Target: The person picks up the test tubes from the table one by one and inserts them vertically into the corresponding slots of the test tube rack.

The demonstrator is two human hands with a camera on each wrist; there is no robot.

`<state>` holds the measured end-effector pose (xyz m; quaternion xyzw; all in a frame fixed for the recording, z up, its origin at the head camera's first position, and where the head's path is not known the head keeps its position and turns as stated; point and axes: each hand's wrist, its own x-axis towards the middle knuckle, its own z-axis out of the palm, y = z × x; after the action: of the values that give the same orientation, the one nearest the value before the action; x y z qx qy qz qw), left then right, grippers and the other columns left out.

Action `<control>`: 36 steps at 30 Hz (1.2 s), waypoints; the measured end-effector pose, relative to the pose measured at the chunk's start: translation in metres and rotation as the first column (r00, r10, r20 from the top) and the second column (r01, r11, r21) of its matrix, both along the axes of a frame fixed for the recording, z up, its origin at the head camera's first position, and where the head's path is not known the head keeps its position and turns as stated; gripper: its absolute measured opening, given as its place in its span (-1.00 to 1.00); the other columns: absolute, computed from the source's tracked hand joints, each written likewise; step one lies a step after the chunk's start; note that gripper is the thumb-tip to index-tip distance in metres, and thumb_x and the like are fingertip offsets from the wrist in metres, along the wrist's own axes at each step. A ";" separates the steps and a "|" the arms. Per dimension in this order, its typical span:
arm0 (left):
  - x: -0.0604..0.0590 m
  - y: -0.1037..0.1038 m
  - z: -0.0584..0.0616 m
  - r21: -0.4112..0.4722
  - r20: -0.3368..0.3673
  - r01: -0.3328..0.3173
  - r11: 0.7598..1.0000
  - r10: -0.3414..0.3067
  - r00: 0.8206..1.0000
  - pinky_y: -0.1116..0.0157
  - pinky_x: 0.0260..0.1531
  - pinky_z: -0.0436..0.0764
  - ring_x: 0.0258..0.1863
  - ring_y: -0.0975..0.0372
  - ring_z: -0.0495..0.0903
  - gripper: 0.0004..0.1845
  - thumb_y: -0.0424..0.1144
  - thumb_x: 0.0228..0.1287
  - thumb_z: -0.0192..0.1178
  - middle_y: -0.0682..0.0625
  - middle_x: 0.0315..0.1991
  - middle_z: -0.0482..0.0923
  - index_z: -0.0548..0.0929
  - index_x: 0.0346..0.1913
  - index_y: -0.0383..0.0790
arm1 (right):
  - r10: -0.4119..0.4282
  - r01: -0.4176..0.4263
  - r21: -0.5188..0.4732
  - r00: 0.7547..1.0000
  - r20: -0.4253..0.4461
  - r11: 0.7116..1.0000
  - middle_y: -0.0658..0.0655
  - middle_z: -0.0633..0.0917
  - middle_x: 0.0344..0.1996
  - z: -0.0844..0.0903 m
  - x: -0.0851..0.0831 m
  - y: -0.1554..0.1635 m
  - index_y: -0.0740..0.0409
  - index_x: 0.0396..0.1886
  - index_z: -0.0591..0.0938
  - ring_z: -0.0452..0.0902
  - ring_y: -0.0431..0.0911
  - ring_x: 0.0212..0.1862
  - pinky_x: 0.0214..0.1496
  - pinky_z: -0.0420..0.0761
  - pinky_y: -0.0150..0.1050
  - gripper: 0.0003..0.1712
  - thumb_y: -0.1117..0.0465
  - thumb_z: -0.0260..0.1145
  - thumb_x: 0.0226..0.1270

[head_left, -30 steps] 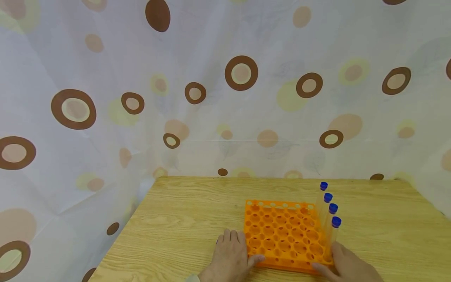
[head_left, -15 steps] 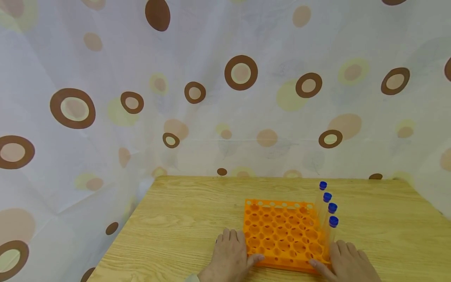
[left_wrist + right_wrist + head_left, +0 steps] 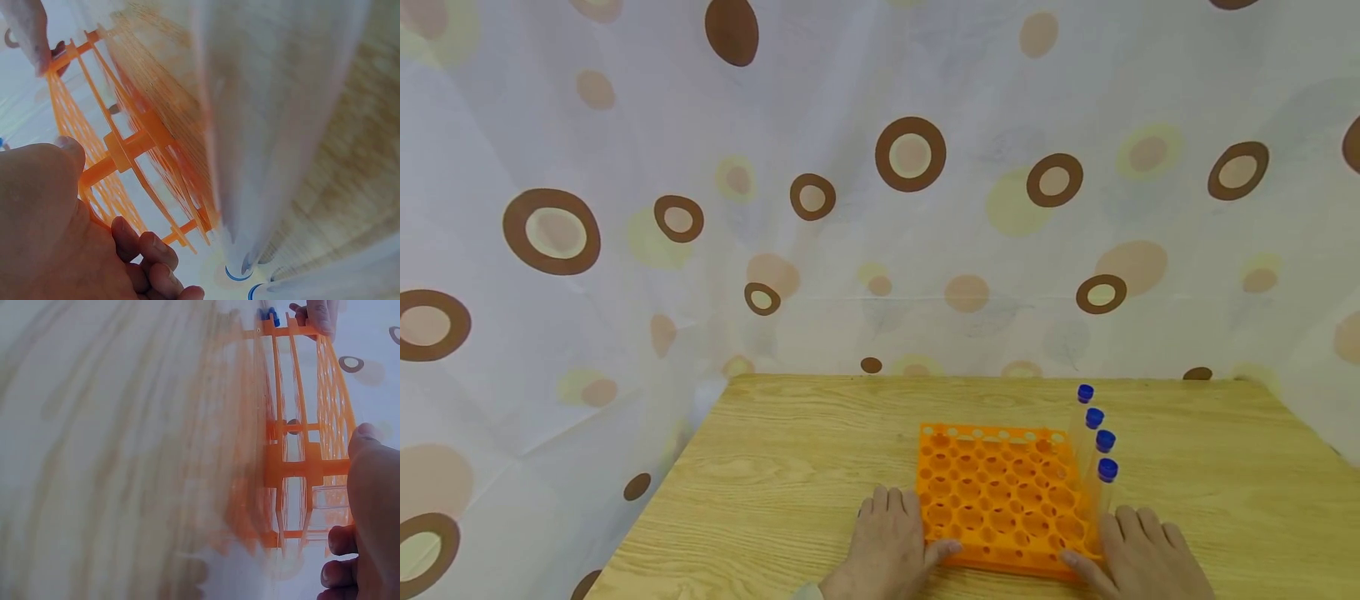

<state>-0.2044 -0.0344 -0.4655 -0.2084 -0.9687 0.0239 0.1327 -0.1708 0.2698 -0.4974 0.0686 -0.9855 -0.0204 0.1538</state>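
Note:
An orange test tube rack (image 3: 992, 492) stands on the wooden table between both hands. Along its right side, several clear test tubes with blue caps (image 3: 1107, 471) stand in a row. My left hand (image 3: 887, 542) holds the rack's front left corner, thumb over the front edge and fingers along the side. At the front right corner my right hand (image 3: 1150, 554) grips likewise, its thumb on the front edge beside the nearest tube. In the left wrist view, translucent tubes with blue rims (image 3: 239, 274) lie close beside the left hand; the head view mostly hides them.
The wooden table (image 3: 790, 467) reaches back to a pale curtain (image 3: 850, 250) printed with brown and beige circles. The curtain also hangs along the left and right sides.
The right hand's fingers have shifted and now show spread beside the rack's right corner, where they were partly hidden. The nearest tube leans less to the right. The left hand stays put.

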 end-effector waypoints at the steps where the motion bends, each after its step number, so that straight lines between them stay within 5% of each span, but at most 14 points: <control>1: 0.000 0.000 0.000 -0.004 0.000 -0.001 1.000 0.001 1.000 0.33 -0.45 0.18 -0.52 0.19 0.15 -0.24 0.55 0.24 -0.25 0.03 -0.54 0.28 0.37 -0.37 -0.17 | 0.002 -0.002 0.001 1.000 -0.002 1.000 0.00 0.19 -0.56 0.000 0.000 0.000 0.03 -0.54 0.28 0.04 -0.10 -0.48 -0.40 0.02 -0.24 -0.30 -0.50 0.03 0.32; 18: -0.004 -0.008 0.012 0.033 0.171 0.045 0.998 -0.050 0.984 0.28 -0.34 0.33 -0.43 0.18 0.26 -0.22 0.53 0.27 -0.28 -0.02 -0.43 0.39 0.42 -0.30 -0.20 | 0.012 -0.006 -0.035 0.987 0.160 0.999 0.01 0.24 -0.52 0.008 -0.003 0.000 0.05 -0.48 0.35 0.09 -0.09 -0.44 -0.36 0.09 -0.24 -0.32 -0.47 -0.04 0.38; 24: -0.008 -0.014 0.021 0.065 0.300 0.081 0.995 -0.097 0.949 0.18 -0.16 0.50 -0.27 0.14 0.38 -0.17 0.50 0.32 -0.30 -0.09 -0.26 0.45 0.49 -0.10 -0.28 | 0.004 0.004 -0.043 0.983 0.185 0.999 0.02 0.26 -0.52 0.007 -0.004 0.001 0.07 -0.47 0.36 0.12 -0.08 -0.43 -0.36 0.12 -0.22 -0.30 -0.48 -0.07 0.38; 30: -0.015 -0.023 0.034 0.192 0.419 0.038 0.981 -0.117 0.900 0.16 -0.07 0.47 -0.14 0.14 0.34 -0.32 0.37 0.42 -0.22 -0.05 -0.13 0.38 0.40 0.06 -0.22 | 0.005 0.005 -0.050 0.981 0.192 0.999 0.02 0.28 -0.51 0.007 -0.005 0.002 0.08 -0.46 0.37 0.15 -0.07 -0.43 -0.36 0.14 -0.20 -0.29 -0.48 -0.06 0.38; 36: -0.023 -0.038 0.044 0.376 0.410 -0.026 0.926 -0.142 0.901 0.00 0.02 0.57 0.09 -0.07 0.43 -0.33 0.13 0.52 -0.06 -0.33 0.17 0.33 0.26 0.33 -0.41 | 0.000 0.014 -0.060 0.973 0.231 0.998 0.04 0.31 -0.51 0.008 -0.006 0.002 0.10 -0.44 0.37 0.19 -0.05 -0.42 -0.36 0.18 -0.17 -0.27 -0.50 -0.09 0.38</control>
<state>-0.2270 -0.0727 -0.4220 -0.2088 -0.9538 -0.2110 -0.0465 -0.1767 0.2720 -0.4890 0.0622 -0.9971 0.0173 0.0404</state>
